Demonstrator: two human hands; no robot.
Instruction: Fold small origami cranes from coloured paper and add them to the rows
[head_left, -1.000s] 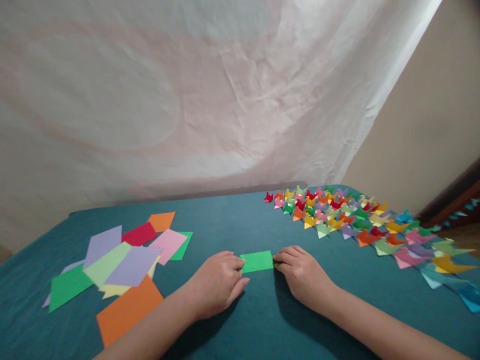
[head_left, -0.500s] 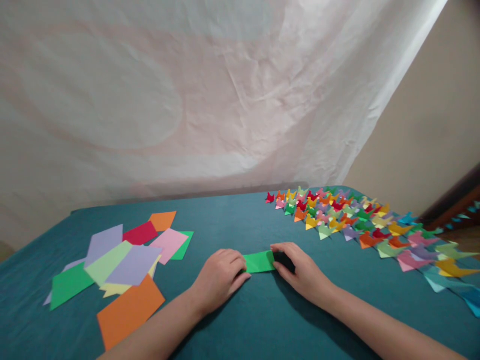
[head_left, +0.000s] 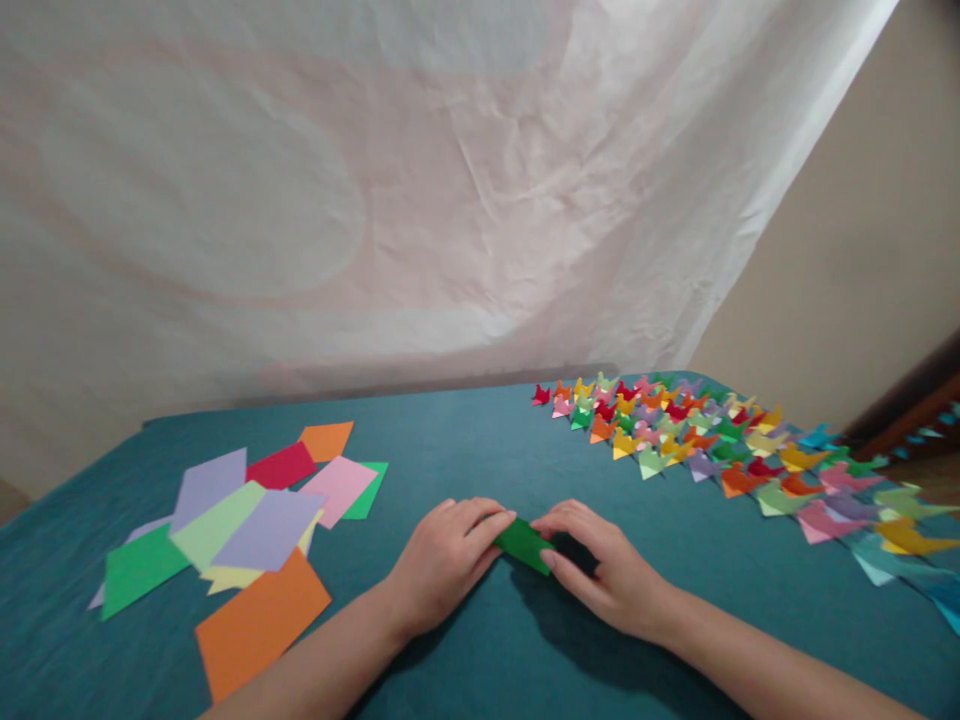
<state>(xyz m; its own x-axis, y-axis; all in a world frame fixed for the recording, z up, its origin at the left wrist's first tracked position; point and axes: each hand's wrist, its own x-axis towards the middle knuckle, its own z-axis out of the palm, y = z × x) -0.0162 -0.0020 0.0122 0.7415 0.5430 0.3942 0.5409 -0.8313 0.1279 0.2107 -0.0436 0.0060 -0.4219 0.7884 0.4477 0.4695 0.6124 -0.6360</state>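
Between my two hands is a folded strip of green paper (head_left: 524, 546), tilted so that its right end sits lower and a darker face shows. My left hand (head_left: 454, 555) grips its left end, thumb on top and fingers behind. The right end is pinched between the thumb and fingers of my right hand (head_left: 592, 560). Part of the paper is hidden under the fingers of both hands. A shadow falls on the cloth below the right hand.
Loose coloured paper sheets (head_left: 262, 535) overlap on the left of the teal tablecloth (head_left: 450, 440). Rows of small folded paper birds (head_left: 675, 420) stand along the right side. Behind the table hangs a pale curtain (head_left: 420, 200).
The green paper has been lifted and turned from lying level to slanting down to the right. My left thumb has moved up onto it; the right hand has shifted slightly toward me.
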